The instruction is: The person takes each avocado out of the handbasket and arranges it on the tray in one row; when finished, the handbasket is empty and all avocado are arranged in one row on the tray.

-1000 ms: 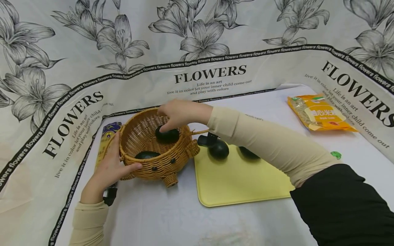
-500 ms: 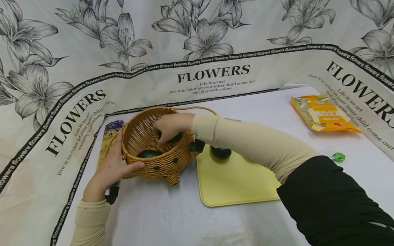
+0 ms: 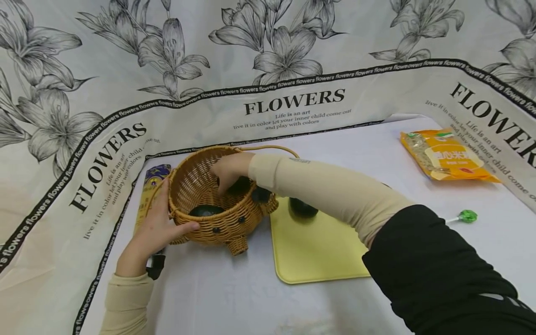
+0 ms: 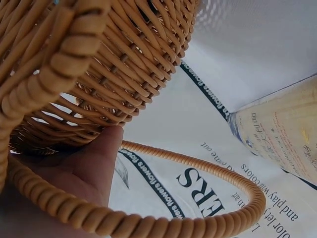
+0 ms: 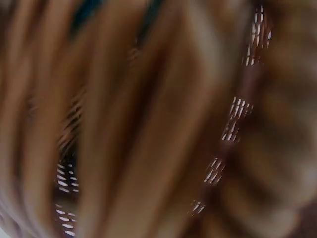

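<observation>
A brown wicker basket (image 3: 247, 211) shaped like a pig's face, with dark eyes and a snout, stands on the white table. My left hand (image 3: 152, 228) holds its left side, the thumb laid along the front rim; in the left wrist view the hand (image 4: 94, 171) presses against the weave beside the loop handle (image 4: 237, 198). Down inside the basket, my right hand (image 3: 230, 171) holds a dark green avocado (image 3: 241, 185), its fingertips mostly hidden. Another avocado (image 3: 206, 211) lies near the front inner wall. The right wrist view shows only blurred wicker (image 5: 158, 124).
A yellow mat (image 3: 318, 251) lies right of the basket, with an avocado (image 3: 303, 208) partly under my right forearm. Farther right are a green lollipop (image 3: 467, 216) and an orange food bag (image 3: 452, 156). A yellow and blue package (image 3: 152, 181) lies behind my left hand.
My right hand has gone lower into the basket with the avocado. The right forearm has shifted left, uncovering the lollipop. My left hand stays on the basket.
</observation>
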Demonstrator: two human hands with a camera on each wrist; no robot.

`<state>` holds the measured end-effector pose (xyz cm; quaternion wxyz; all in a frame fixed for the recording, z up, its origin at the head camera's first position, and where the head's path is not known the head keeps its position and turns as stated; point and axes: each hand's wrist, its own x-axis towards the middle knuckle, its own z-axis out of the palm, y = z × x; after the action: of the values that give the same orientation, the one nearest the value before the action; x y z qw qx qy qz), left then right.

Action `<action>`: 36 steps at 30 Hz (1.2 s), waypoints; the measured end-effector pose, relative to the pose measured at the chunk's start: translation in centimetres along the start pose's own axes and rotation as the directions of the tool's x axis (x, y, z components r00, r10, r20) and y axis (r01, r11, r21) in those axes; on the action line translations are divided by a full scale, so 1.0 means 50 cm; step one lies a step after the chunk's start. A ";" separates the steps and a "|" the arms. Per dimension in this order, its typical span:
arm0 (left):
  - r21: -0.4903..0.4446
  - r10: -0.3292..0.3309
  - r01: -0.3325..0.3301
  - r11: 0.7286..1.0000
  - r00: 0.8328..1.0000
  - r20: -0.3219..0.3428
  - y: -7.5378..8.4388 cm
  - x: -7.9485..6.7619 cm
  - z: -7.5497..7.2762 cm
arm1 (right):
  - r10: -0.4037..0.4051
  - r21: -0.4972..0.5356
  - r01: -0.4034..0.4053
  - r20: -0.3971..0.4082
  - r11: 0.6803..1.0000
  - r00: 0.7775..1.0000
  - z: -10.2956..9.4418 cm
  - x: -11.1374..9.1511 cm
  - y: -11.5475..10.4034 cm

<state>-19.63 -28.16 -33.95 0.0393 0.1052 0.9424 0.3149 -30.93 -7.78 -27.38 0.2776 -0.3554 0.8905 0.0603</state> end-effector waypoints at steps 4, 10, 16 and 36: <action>-0.007 -0.008 0.008 1.000 1.000 0.000 -0.001 -0.001 -0.001 | 0.031 -0.045 -0.030 0.030 0.999 0.999 -0.007 0.018 0.001; -0.024 0.000 0.000 1.000 1.000 0.002 -0.005 -0.002 -0.002 | 0.054 -0.076 -0.051 0.049 0.996 0.997 -0.044 0.017 -0.010; -0.031 0.010 -0.010 0.999 1.000 -0.010 -0.010 0.000 0.000 | 0.046 -0.085 -0.044 0.022 0.995 0.999 -0.068 0.016 -0.025; -0.024 -0.021 0.021 0.999 1.000 0.002 -0.011 0.003 0.003 | 0.083 -0.225 -0.068 0.056 0.972 0.995 -0.017 0.097 -0.007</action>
<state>-19.85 -28.44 -34.39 0.0449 0.0950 0.9396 0.3259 -33.96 -11.24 -29.24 0.2624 -0.3481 0.8815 0.1817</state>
